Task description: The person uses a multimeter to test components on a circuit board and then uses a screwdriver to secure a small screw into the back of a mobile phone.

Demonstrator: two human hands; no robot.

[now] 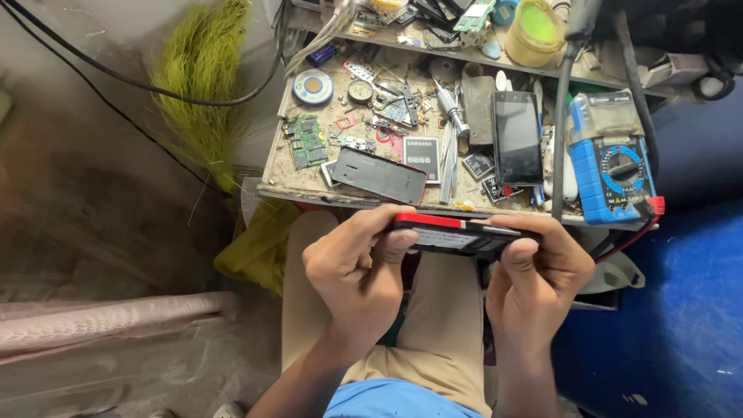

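The red-edged phone [457, 232] is held level over the person's lap, just in front of the near edge of the cluttered tabletop [302, 182], with the left hand [356, 271] and right hand [538, 275] each clamped on 1 end, fingers curled underneath and thumbs pressing its near side. Both wrists angle up from below, knuckles toward the camera. Beyond the phone, on the tabletop, lie a dark back cover [379, 176], a black phone [517, 138] and a blue multimeter [615, 159]; a yellow tub [536, 31] stands on the shelf behind, its contents unclear.
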